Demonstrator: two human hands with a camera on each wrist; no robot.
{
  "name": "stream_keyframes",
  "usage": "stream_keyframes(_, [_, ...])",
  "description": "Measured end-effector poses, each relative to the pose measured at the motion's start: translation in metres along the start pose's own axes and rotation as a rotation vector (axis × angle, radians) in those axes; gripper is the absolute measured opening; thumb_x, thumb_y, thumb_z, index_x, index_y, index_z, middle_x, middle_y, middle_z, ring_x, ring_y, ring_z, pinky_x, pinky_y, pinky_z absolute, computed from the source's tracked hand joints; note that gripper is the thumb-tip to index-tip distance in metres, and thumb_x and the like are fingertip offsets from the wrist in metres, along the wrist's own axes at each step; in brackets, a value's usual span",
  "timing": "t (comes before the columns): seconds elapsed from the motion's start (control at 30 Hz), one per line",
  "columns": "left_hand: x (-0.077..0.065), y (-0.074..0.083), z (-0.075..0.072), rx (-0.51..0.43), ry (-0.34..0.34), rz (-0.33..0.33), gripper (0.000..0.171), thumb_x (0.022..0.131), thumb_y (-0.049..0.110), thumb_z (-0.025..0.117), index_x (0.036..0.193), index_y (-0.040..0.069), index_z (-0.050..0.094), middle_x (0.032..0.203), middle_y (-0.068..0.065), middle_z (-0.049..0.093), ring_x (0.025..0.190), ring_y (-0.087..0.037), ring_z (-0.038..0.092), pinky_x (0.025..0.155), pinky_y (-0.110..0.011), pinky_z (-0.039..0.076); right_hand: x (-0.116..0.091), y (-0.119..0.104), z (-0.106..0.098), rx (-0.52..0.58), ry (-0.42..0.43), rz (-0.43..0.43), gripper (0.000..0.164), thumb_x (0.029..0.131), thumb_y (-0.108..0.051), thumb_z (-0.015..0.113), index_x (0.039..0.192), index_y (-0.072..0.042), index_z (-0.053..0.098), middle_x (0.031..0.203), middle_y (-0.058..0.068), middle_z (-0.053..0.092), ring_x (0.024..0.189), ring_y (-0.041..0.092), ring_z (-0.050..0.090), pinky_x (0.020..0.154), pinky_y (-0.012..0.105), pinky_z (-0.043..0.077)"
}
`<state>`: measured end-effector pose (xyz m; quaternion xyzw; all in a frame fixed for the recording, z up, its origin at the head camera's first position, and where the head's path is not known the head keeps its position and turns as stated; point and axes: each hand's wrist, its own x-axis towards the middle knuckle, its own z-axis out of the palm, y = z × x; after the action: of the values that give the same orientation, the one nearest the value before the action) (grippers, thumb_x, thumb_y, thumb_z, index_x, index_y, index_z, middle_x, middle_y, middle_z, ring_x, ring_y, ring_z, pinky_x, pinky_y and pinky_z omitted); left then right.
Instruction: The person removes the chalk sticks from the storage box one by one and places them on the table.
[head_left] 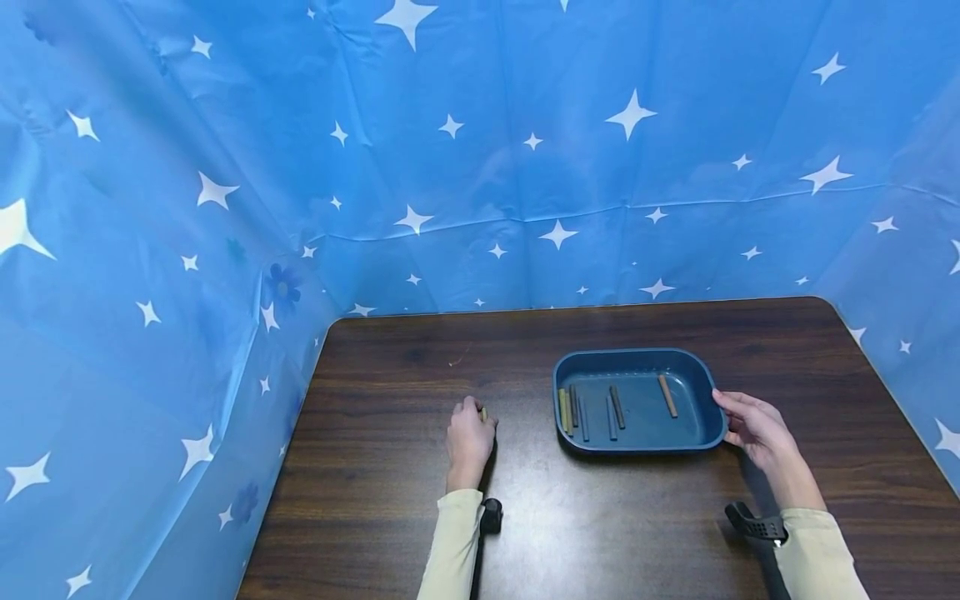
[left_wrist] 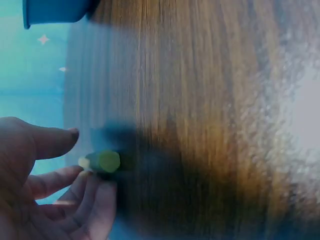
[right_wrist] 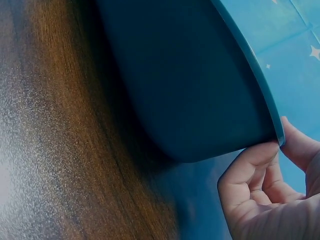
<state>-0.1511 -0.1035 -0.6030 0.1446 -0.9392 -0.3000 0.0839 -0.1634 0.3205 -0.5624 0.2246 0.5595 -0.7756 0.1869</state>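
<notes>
Tray (head_left: 647, 421) — right grip (head_left: 759, 429) on rim (right_wrist: 251, 56)

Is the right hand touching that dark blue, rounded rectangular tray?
Touching. The right wrist view shows it plainly: the right hand pinches the rim of the dark blue, rounded rectangular tray at its end.

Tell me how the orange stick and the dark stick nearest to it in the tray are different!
The orange stick is orange-brown, while the dark stick is a much darker brown. The orange stick lies alone toward the tray's right side; the dark stick has a bluish stick close beside it. Both are thin, and both lie in the blue tray.
</notes>
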Motion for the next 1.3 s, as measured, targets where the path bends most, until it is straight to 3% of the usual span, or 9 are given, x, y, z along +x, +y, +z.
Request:
stream_keyframes(0.2, [-0.009, 0.015, 0.001, 0.080, 0.047, 0.075, 0.022, 0.091, 0.014, 0.073, 0.102, -0.003, 0.063, 0.100, -0.022, 0.061, 0.087, -0.044, 0.065, 0.072, -0.055, 0.055, -0.001, -0.001, -0.002, 0.005, -0.006, -0.007, 0.019, 0.103, -0.020, 0.067, 0.085, -0.019, 0.073, 0.079, -0.005, 0.067, 0.073, 0.008, 0.063, 0.065, 0.025, 0.059])
stream_keyframes(0.4, [-0.014, 0.046, -0.008, -0.033, 0.084, 0.191, 0.018, 0.094, 0.013, 0.071, 0.105, -0.001, 0.067, 0.103, -0.017, 0.062, 0.096, -0.037, 0.062, 0.078, -0.050, 0.055, -0.002, -0.001, -0.004, 0.030, -0.013, -0.009, 0.017, 0.102, -0.019, 0.068, 0.086, -0.018, 0.072, 0.079, -0.005, 0.068, 0.072, 0.008, 0.064, 0.064, 0.025, 0.059])
stream_keyframes(0.5, [-0.013, 0.061, -0.013, -0.253, 0.058, 0.209, 0.013, 0.096, 0.010, 0.069, 0.104, 0.000, 0.069, 0.099, -0.013, 0.064, 0.091, -0.031, 0.065, 0.079, -0.043, 0.055, -0.001, 0.000, -0.005, 0.038, -0.011, -0.005, 0.017, 0.101, -0.020, 0.070, 0.085, -0.017, 0.071, 0.079, -0.004, 0.068, 0.072, 0.008, 0.064, 0.064, 0.025, 0.059])
stream_keyframes(0.6, [-0.013, 0.075, -0.016, -0.675, -0.117, 0.107, 0.017, 0.102, 0.008, 0.061, 0.109, -0.006, 0.068, 0.103, -0.017, 0.069, 0.092, -0.031, 0.069, 0.080, -0.037, 0.059, -0.001, -0.001, -0.006, 0.046, -0.009, -0.003, 0.015, 0.100, -0.021, 0.071, 0.086, -0.016, 0.071, 0.079, -0.004, 0.068, 0.073, 0.009, 0.064, 0.064, 0.025, 0.059])
stream_keyframes(0.67, [-0.013, 0.082, -0.016, -0.948, -0.251, -0.008, 0.025, 0.106, 0.010, 0.053, 0.114, -0.011, 0.064, 0.110, -0.024, 0.070, 0.098, -0.033, 0.070, 0.083, -0.035, 0.060, 0.000, -0.001, -0.007, 0.044, -0.008, -0.005, 0.016, 0.102, -0.020, 0.069, 0.086, -0.016, 0.072, 0.079, -0.004, 0.068, 0.073, 0.009, 0.064, 0.065, 0.025, 0.059])
stream_keyframes(0.73, [-0.015, 0.089, -0.017, -1.135, -0.377, -0.128, 0.034, 0.110, 0.015, 0.044, 0.121, -0.014, 0.059, 0.121, -0.031, 0.065, 0.106, -0.037, 0.069, 0.087, -0.038, 0.060, 0.000, -0.001, -0.007, 0.046, -0.007, -0.006, 0.017, 0.102, -0.019, 0.068, 0.086, -0.016, 0.072, 0.080, -0.004, 0.068, 0.073, 0.009, 0.064, 0.065, 0.025, 0.059])
stream_keyframes(0.8, [-0.016, 0.094, -0.015, -1.207, -0.461, -0.152, 0.039, 0.112, 0.017, 0.038, 0.125, -0.015, 0.055, 0.127, -0.035, 0.061, 0.111, -0.038, 0.067, 0.092, -0.040, 0.058, 0.000, -0.001, -0.006, 0.046, -0.004, -0.008, 0.019, 0.103, -0.019, 0.066, 0.085, -0.017, 0.072, 0.080, -0.004, 0.068, 0.074, 0.008, 0.064, 0.065, 0.025, 0.059])
stream_keyframes(1.07, [-0.023, 0.119, -0.004, -1.183, -0.553, -0.139, 0.040, 0.111, 0.019, 0.042, 0.129, -0.016, 0.051, 0.128, -0.028, 0.063, 0.118, -0.042, 0.064, 0.095, -0.046, 0.057, 0.003, 0.002, -0.003, 0.031, 0.002, -0.013, 0.015, 0.103, -0.020, 0.067, 0.089, -0.016, 0.071, 0.080, -0.005, 0.067, 0.073, 0.008, 0.063, 0.064, 0.025, 0.058])
stream_keyframes(1.3, [-0.029, 0.140, 0.013, -1.056, -0.520, -0.143, 0.028, 0.107, 0.011, 0.052, 0.123, -0.011, 0.057, 0.123, -0.027, 0.065, 0.116, -0.047, 0.064, 0.087, -0.043, 0.060, 0.004, 0.003, -0.002, 0.028, 0.000, -0.023, 0.018, 0.103, -0.021, 0.066, 0.086, -0.018, 0.070, 0.079, -0.005, 0.067, 0.073, 0.008, 0.064, 0.063, 0.024, 0.058])
